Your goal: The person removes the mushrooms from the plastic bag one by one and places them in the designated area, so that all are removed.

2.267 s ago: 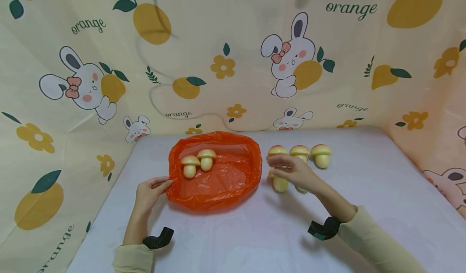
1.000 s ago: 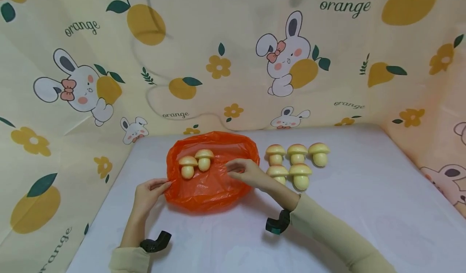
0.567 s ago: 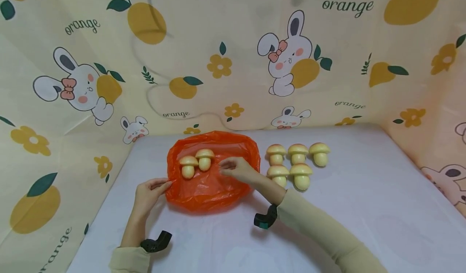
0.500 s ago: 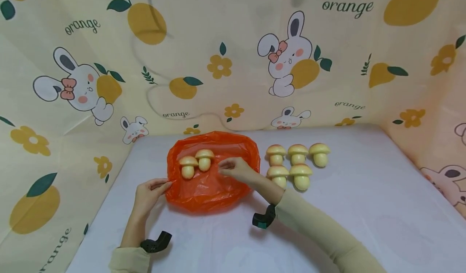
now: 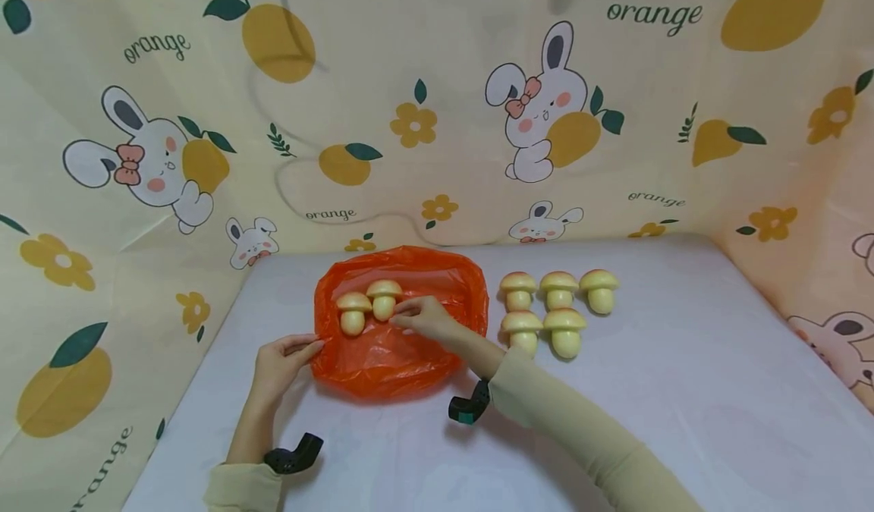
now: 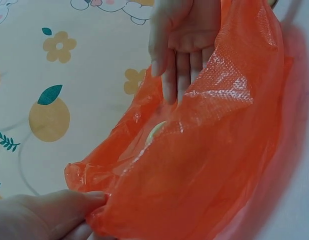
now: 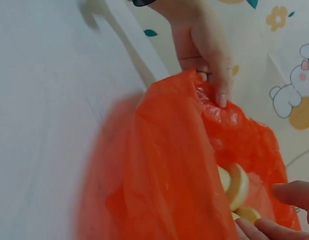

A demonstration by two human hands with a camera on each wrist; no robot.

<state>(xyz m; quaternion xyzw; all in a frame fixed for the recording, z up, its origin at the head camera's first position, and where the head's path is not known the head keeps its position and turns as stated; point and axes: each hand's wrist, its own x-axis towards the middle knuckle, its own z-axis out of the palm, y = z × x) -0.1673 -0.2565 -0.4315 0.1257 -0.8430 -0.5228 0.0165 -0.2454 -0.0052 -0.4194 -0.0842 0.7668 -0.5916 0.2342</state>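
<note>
Two toy mushrooms, one at the left (image 5: pixel 353 314) and one beside it (image 5: pixel 385 300), lie inside an orange plastic bag (image 5: pixel 382 381) with its mouth spread wide. My left hand (image 5: pixel 278 366) pinches the bag's left rim between thumb and fingers; the left wrist view has its thumb (image 6: pixel 89 201) pressed on the plastic. Over the bag's inside, my right hand (image 5: pixel 429 318) has its fingertips beside the right-hand mushroom. Thumb and fingers (image 7: pixel 274 231) stand apart in the right wrist view, with mushrooms (image 7: pixel 238 187) close by; whether they touch I cannot tell. In the left wrist view its palm is bare.
Right of the bag, several more toy mushrooms stand in two rows, among them a back-right one (image 5: pixel 600 292) and a front one (image 5: pixel 564 333). The white tabletop (image 5: pixel 683 391) meets a patterned cloth backdrop (image 5: pixel 451 57) behind. A black wrist camera (image 5: pixel 470 403) sits on the right wrist.
My right hand has moved left from the mushroom rows across to the inside of the bag, lately drifting closer to the two mushrooms there. My left hand keeps its pinch on the rim.
</note>
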